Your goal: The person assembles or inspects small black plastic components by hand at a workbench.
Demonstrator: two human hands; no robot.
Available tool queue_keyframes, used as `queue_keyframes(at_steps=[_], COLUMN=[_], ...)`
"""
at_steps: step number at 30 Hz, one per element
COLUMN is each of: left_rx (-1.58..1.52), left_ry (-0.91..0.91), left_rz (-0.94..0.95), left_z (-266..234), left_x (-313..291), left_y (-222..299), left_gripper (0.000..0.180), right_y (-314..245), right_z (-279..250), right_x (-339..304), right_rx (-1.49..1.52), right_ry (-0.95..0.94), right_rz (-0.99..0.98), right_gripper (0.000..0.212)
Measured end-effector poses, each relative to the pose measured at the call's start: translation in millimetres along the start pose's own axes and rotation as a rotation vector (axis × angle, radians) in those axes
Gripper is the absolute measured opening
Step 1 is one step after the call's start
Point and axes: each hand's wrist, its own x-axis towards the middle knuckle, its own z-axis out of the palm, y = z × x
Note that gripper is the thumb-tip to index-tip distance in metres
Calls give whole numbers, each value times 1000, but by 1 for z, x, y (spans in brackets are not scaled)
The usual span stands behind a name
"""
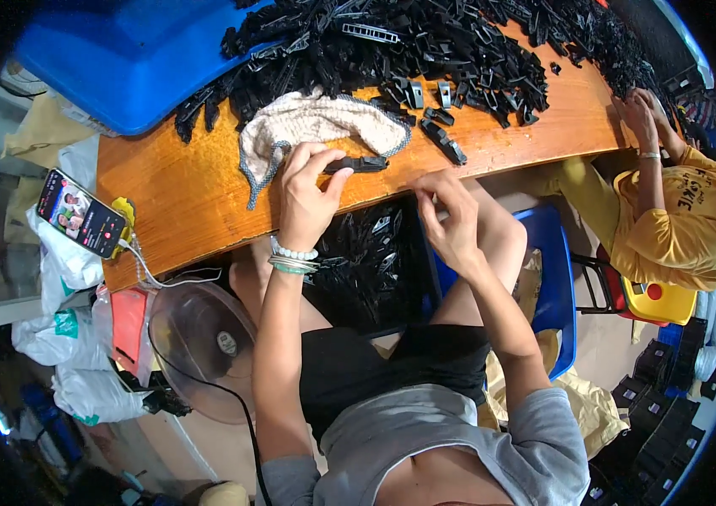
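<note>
My left hand (308, 191) grips the end of a long black plastic part (363, 164) between thumb and fingers, low over the wooden table near its front edge. Behind it lies a crumpled white cloth (312, 120) with a grey checked border. To the right, my right hand (452, 221) hovers at the table's edge, its thumb and fingers curled together; whatever they may hold is too small to make out. Another black plastic part (442, 141) rests on the wood just beyond that hand. Two short pieces with grey metal faces (415, 94) stand farther back.
Heaped black plastic parts (425, 55) cover the back of the table (172, 198). A blue tub (130, 67) sits at its far left, a lit phone (80, 212) beside the left edge. Black pieces fill a container (366, 261) below my hands. A person in yellow (674, 211) works at right.
</note>
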Motion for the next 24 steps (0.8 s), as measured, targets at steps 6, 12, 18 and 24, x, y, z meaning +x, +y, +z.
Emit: queue_keyframes(at_steps=[6,12,18,24], left_rx=[16,3,7,49], left_ry=[-7,-23,-37,-24], left_rz=[-14,-31,-83,-18], left_z=[-2,5,-3,2], left_x=[0,4,0,1], left_y=[-1,2,4,0], left_gripper=[22,23,22,21], right_y=[66,217,204,190], right_z=[15,73,140,133], right_x=[-38,-110,-153,-165], right_rx=[62,-594,-726,-730], right_ry=[-349,-874,-822,-663], right_rz=[427,474,743,657], right_gripper=[18,16,26,23])
